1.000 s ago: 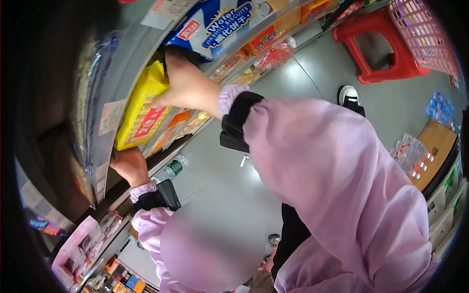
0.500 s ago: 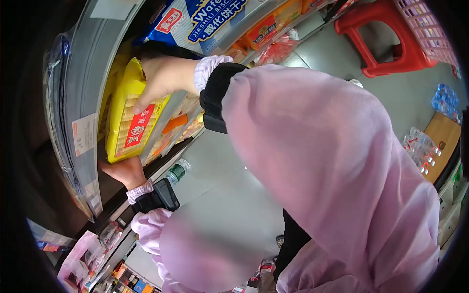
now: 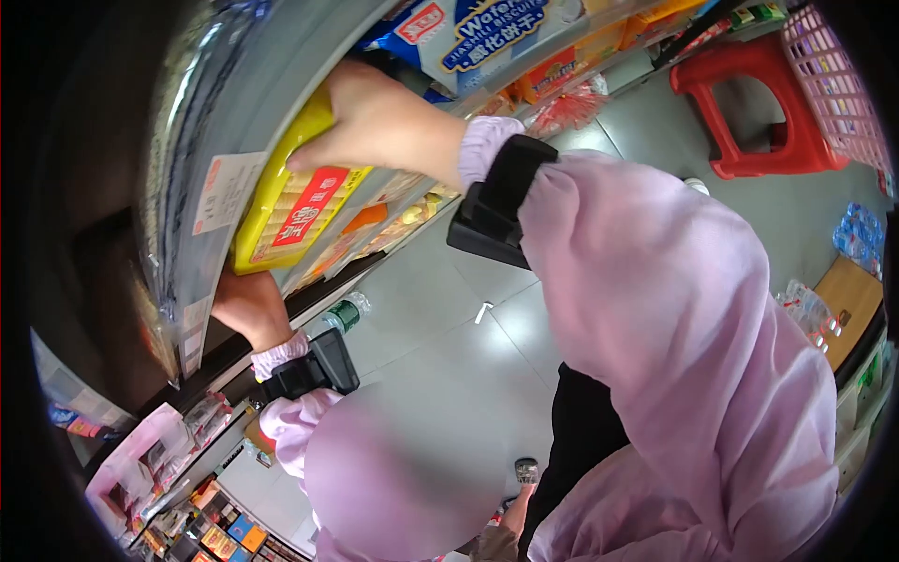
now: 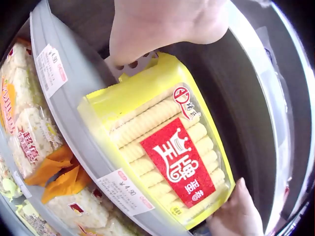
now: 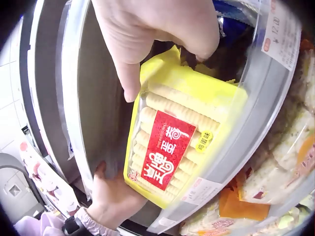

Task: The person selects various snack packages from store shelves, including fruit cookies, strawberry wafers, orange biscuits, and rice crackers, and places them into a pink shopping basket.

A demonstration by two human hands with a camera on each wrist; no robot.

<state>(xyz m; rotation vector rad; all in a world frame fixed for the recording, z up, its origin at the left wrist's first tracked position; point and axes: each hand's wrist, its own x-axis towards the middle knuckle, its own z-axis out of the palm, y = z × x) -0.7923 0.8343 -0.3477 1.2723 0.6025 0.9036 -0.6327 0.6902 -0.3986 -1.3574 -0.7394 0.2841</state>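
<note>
A yellow pack of egg rolls (image 3: 295, 211) with a red label stands tilted at the shelf's front rail, between both hands. My right hand (image 3: 389, 117) grips its upper end in the head view, thumb on the front face and fingers behind. In the right wrist view, the thumb of that right hand (image 5: 162, 29) lies along one side of the pack (image 5: 170, 142). My left hand (image 3: 253, 307) is at the lower end. In the right wrist view, the left hand (image 5: 113, 199) has its palm against the pack's bottom corner and thumb raised; its fingers are hidden.
A blue wafer biscuit bag (image 3: 478, 37) sits beside the right hand. The grey shelf rail (image 3: 229, 140) bears price tags. Puffed-snack packs (image 4: 37, 140) fill the tier below. Behind are a red stool (image 3: 749, 103), a pink basket (image 3: 833, 80) and a plastic bottle (image 3: 346, 312) on the floor.
The head view swings, shifting the shelf down-left and then back up-right. Both hands stay at the pack's two ends. The right thumb reaches farther over the front than one second ago.
</note>
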